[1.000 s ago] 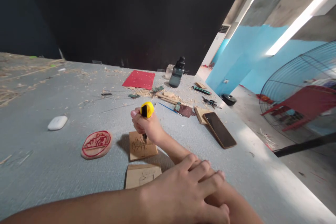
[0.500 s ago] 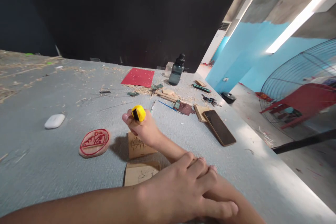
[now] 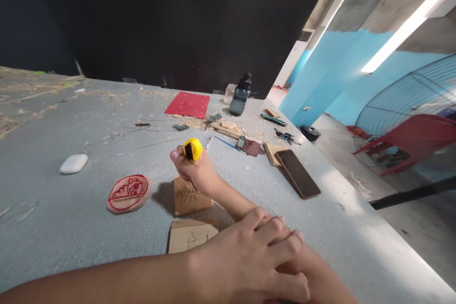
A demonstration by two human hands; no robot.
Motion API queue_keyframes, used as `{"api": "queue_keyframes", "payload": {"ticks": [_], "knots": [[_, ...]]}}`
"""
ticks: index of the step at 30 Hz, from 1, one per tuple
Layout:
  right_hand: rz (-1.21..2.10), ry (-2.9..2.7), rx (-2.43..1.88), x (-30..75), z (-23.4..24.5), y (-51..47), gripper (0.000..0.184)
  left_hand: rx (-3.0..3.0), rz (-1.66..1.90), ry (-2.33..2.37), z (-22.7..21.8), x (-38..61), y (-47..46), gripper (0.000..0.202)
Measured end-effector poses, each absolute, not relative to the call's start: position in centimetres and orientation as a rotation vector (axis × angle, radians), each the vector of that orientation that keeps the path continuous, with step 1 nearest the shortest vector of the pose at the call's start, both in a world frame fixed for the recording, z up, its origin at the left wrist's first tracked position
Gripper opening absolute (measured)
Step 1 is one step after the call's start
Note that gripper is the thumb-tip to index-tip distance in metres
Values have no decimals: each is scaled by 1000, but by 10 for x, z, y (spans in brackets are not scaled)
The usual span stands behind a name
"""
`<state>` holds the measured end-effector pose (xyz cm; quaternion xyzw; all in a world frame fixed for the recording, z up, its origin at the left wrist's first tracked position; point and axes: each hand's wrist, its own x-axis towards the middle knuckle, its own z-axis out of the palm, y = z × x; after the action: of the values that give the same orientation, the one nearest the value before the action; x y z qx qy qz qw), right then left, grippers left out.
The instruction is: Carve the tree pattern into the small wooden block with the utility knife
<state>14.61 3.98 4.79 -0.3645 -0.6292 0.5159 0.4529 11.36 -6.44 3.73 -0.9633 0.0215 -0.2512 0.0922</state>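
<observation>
Watching remotely, I saw the right hand gripping a yellow-and-black tool in its fingers, tip hidden, over the marked block on the table. The left hand lay loosely spread across the right forearm; the left forearm cut off a second block.

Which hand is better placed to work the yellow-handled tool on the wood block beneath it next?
Right, most likely: the right hand grips the yellow-handled tool above the wood block, while the left hand rests on the right forearm.
</observation>
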Motion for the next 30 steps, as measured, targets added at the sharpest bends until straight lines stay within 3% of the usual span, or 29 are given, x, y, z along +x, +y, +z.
{"api": "queue_keyframes", "payload": {"ticks": [8,16,22,30], "knots": [[1259,-1613,-912,145,58,31,54,-2859,-692,82,40,112,-67,40],[1254,-1593,-892,144,57,32,55,-2872,-656,-18,31,115,-67,70],[1242,-1598,-876,145,59,31,54,-2883,-678,7,35,114,-67,47],[1241,-1628,-889,144,56,31,53,-2856,-741,-3,34,115,-69,33]]}}
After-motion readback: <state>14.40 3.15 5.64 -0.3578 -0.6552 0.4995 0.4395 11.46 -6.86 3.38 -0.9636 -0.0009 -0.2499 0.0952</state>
